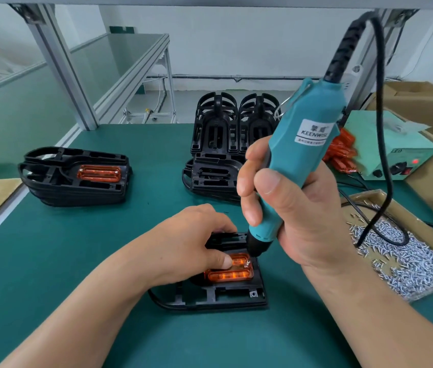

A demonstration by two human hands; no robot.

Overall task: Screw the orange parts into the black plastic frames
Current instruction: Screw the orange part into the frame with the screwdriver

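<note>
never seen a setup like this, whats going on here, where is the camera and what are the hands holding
There is no robot: this is one picture from a camera worn on a person's head, looking down at their own two hands over a green work mat.

The right hand grips a teal electric screwdriver, its tip down on a screw at the end of an orange part. The left hand presses that orange part into a black plastic frame lying flat on the mat.

To the left sits a stack of frames with an orange part already fitted on top. Farther back stand more black frames with none fitted. On the right is a tray of loose screws, a pile of spare orange parts, and a pale green power box with a red light.
</note>
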